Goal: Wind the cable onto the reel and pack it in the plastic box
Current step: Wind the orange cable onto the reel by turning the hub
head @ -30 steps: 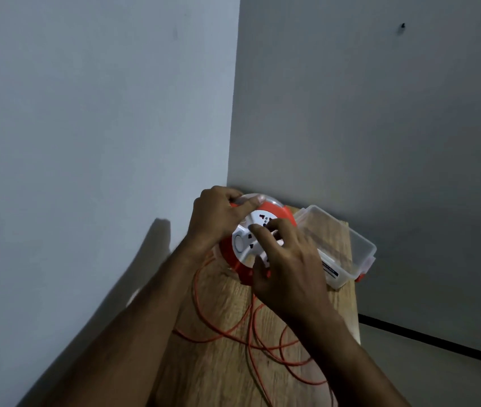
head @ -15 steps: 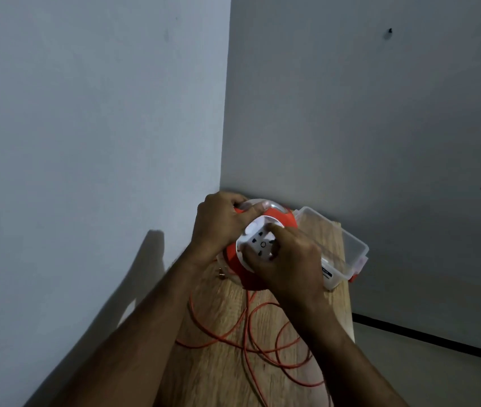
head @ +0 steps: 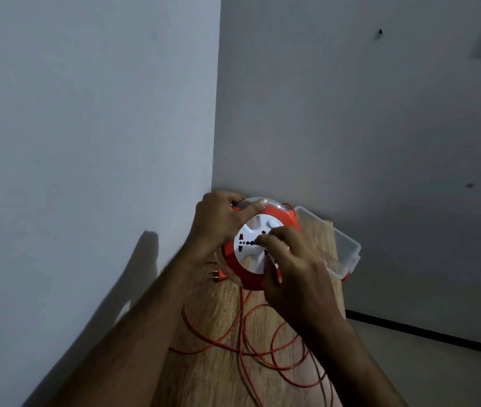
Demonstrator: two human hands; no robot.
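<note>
The reel, orange with a white socket face tilted toward the camera, stands at the desk's far left corner. The left hand grasps its upper rim; the right hand's curled fingers pinch at the white face. Loose orange cable loops toward the near edge. The clear plastic box sits at the far right corner, long axis along the right edge.

The reel's white socket face has turned under the right hand; the cable loops lie closer to the reel.
</note>
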